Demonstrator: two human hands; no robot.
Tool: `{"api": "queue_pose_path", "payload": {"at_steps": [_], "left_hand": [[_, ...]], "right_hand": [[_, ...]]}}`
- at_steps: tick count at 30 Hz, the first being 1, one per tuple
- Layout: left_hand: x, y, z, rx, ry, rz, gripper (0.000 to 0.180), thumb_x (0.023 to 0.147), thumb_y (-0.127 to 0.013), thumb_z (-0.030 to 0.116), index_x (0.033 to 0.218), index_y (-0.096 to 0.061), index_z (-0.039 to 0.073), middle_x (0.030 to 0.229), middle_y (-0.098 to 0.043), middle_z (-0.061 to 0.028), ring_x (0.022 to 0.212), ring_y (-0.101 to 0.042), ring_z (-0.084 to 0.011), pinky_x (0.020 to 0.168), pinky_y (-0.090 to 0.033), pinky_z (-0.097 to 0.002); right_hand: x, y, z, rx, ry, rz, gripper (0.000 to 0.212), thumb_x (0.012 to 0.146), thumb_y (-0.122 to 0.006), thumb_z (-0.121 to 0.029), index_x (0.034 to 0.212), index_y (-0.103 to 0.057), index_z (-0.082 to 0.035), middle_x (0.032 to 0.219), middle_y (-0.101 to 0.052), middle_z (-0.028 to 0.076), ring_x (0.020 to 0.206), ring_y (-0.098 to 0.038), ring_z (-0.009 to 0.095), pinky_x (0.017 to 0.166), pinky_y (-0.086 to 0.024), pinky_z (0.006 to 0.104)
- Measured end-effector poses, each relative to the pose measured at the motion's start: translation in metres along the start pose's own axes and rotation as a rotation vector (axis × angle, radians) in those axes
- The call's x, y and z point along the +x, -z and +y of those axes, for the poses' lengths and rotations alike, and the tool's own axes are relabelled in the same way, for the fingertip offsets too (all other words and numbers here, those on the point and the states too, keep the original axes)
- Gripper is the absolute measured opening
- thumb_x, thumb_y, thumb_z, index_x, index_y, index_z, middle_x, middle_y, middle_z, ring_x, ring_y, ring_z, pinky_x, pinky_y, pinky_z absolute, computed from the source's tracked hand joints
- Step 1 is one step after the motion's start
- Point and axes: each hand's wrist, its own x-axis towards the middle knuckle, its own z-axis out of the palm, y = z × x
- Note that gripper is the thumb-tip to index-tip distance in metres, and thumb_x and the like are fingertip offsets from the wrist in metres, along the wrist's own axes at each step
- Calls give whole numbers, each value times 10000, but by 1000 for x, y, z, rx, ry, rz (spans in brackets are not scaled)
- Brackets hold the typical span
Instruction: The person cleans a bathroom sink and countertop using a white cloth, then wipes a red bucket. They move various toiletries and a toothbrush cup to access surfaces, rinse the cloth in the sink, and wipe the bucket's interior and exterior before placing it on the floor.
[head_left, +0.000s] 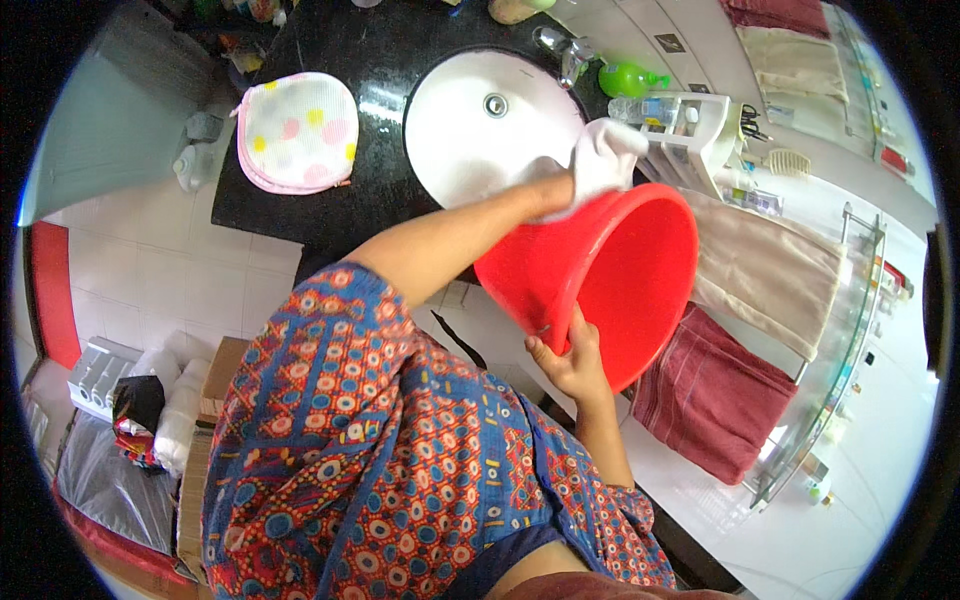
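A red plastic bucket (640, 290) is tilted on its side in front of me, its open mouth facing right. My right hand (578, 365) grips its rim at the near edge, thumb along the outside. On the bucket's far outer wall, my left hand (553, 192) presses a white cloth (605, 158). The cloth covers most of that hand's fingers. Just beyond lies the white oval sink (450, 130), set into a black countertop (300, 215).
A round dotted mesh pouch (300, 135) lies left of the sink. Past the basin are a chrome faucet (572, 58), a green bottle (630, 80) and a white organizer (690, 150). Beige (760, 270) and maroon towels (715, 395) hang at right below a glass shelf (835, 370).
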Motion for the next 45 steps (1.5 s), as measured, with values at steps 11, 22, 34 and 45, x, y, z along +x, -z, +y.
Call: {"api": "queue_pose_path", "payload": {"at_steps": [11,22,34,45], "left_hand": [[-137,-32,-32,-258,-170,71,431,987,-396,235,1338,-404,-16,1330,-467,-109,1169,-476,-185,1008,-390,-325],[6,-51,94,1422,-351,20,212,849,-450,79,997,-591,22,971,-626,-150,887,-597,-250,758,-469,-341],[-79,-7,19,41,-171,230,454,888,-536,251,1268,-499,4,1235,-554,-152,1097,-548,-228,937,-437,-347],[-128,-50,-21,1141,-807,403,436,943,-400,239,1310,-416,4,1318,-448,-162,1182,-460,-293,1017,-360,-404]], "right_hand": [[0,2,2,-27,139,-7,732,730,-716,-129,1352,-362,21,696,-586,173,664,-630,352,599,-487,383],[-4,12,2,-106,159,-105,692,758,-689,-184,1326,-352,25,743,-587,210,687,-607,383,630,-474,419],[-47,43,33,-215,232,-525,896,687,-764,-249,1408,-294,1,1032,-584,300,936,-590,423,794,-482,454],[27,-25,-59,-59,-259,237,841,823,-664,-231,1423,-131,17,1120,-561,324,1007,-577,467,863,-467,465]]}}
